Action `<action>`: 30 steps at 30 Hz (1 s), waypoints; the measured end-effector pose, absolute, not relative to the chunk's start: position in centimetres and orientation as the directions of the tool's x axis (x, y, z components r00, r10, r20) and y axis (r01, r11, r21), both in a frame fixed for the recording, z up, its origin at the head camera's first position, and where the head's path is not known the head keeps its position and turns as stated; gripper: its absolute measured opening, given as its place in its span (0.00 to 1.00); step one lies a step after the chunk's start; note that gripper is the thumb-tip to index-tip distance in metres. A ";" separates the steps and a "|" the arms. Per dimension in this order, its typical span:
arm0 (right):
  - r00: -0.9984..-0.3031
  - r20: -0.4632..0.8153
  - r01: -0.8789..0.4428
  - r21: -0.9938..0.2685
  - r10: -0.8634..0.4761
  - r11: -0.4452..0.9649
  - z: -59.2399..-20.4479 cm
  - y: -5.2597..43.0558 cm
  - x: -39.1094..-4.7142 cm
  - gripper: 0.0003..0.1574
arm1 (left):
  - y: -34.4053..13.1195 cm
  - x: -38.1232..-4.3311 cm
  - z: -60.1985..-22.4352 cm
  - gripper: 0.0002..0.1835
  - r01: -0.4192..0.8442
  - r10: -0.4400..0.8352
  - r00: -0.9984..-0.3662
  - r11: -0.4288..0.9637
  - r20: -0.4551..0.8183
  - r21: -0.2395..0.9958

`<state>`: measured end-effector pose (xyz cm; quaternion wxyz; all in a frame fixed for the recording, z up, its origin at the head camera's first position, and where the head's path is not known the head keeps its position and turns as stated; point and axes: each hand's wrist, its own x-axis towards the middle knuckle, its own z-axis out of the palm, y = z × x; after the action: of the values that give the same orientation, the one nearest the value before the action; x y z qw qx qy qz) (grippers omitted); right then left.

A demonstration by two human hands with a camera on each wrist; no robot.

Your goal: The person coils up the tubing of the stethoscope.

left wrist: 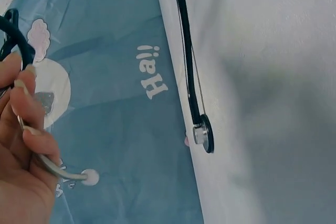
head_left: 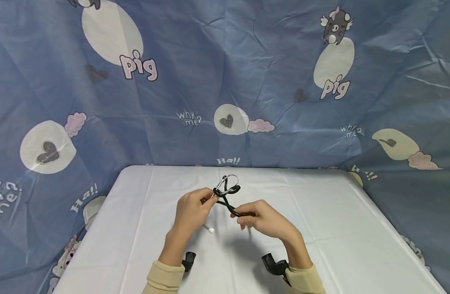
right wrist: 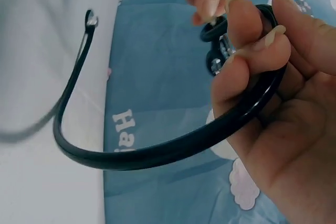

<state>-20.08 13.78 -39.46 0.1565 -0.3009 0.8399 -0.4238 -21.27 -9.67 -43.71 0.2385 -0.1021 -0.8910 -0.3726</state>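
Between the two hands, above the table, a black stethoscope [head_left: 227, 204] is looped and crossed over itself. My left hand [head_left: 191, 210] pinches it near the loops, with a thin metal ear tube passing under the fingers. That tube ends in a white ear tip [left wrist: 90, 177], below the hand in the head view. To the right, my right hand [head_left: 265, 218] grips the black tubing [right wrist: 163, 153] with curled fingers. From there the tubing bends in a wide curve, and the round chest piece [left wrist: 203, 135] hangs from its end in the left wrist view. The exact crossing of the loops is partly hidden by fingers.
A white-covered table [head_left: 342, 212] lies under the hands. Behind it hangs a blue printed cloth [head_left: 276, 90], which also runs down both sides. Black wrist mounts [head_left: 274, 264] are strapped near the beige sleeves [head_left: 307, 279].
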 end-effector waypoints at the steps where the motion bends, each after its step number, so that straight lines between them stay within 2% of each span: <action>1: -0.764 -0.010 -0.373 -0.809 -0.645 0.455 -39.4 13.8 -20.0 0.11 | -9.7 -21.3 -43.7 0.05 0.352 0.008 -0.874 0.700 0.485 0.622; 8: -0.742 -0.024 -0.361 -0.828 -0.670 0.428 -39.0 14.0 -19.8 0.13 | -9.5 -21.3 -43.8 0.04 0.323 0.083 -0.925 0.688 0.372 0.650; 14: -0.732 0.025 -0.386 -0.839 -0.681 0.384 -38.8 14.2 -19.8 0.08 | -9.2 -21.1 -44.1 0.08 0.320 0.142 -0.940 0.682 0.309 0.658; 24: -0.799 0.117 -0.393 -0.845 -0.590 0.364 -39.0 14.4 -20.3 0.09 | -8.7 -20.9 -44.1 0.10 0.394 0.298 -0.919 0.662 0.258 0.638; 30: -0.837 0.169 -0.386 -0.857 -0.521 0.342 -39.1 14.5 -20.5 0.07 | -8.6 -20.7 -43.7 0.06 0.433 0.368 -0.897 0.628 0.243 0.647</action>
<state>-20.51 14.51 -39.13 0.0673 -0.2778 0.8165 -0.5016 -20.72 -8.64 -43.66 0.0436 -0.2223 -0.9010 -0.3699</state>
